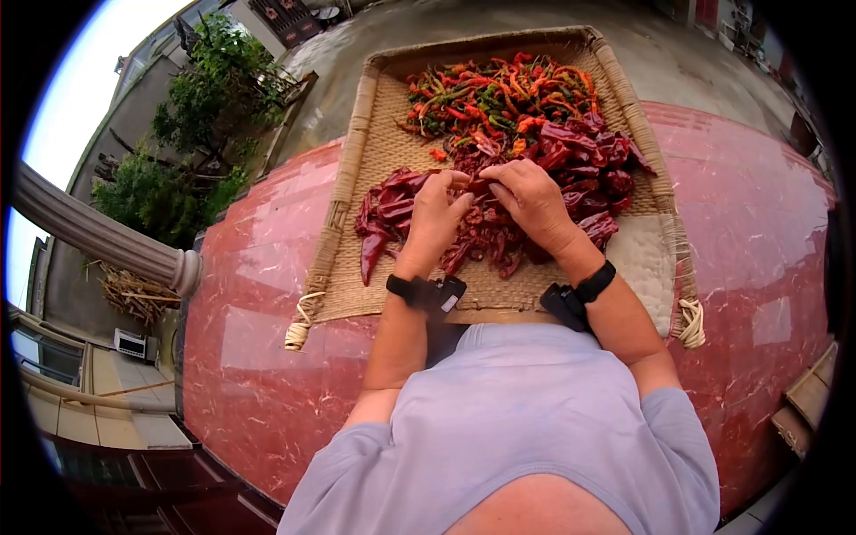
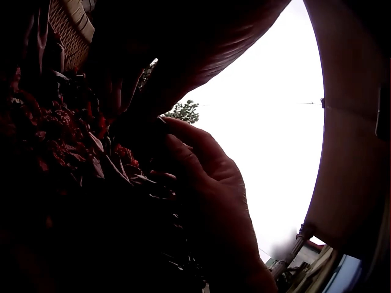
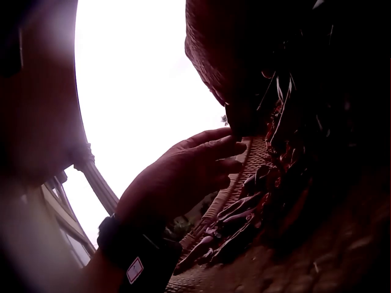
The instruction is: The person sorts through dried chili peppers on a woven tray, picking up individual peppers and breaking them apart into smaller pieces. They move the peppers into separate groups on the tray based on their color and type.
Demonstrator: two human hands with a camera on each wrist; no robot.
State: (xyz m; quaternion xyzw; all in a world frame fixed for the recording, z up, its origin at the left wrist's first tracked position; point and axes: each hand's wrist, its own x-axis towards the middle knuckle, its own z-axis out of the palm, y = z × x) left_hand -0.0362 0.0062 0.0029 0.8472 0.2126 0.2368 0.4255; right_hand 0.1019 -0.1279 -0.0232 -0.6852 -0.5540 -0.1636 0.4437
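Side by side over a heap of dark red dried chili peppers, my left hand and right hand bend thumb and fingers toward each other. A dried chili pepper shows between the fingertips, pinched from both sides. Its ends are hidden by the fingers. In the left wrist view the right hand has its thumb and fingertips drawn together, in deep shadow. The right wrist view shows the left hand with bent fingers near the peppers.
The chilies lie on a woven tray with a raised rim. Fresher red, orange and green chilies fill its far end. A pale cloth patch covers its near right corner. Red polished stone surrounds it; a column stands left.
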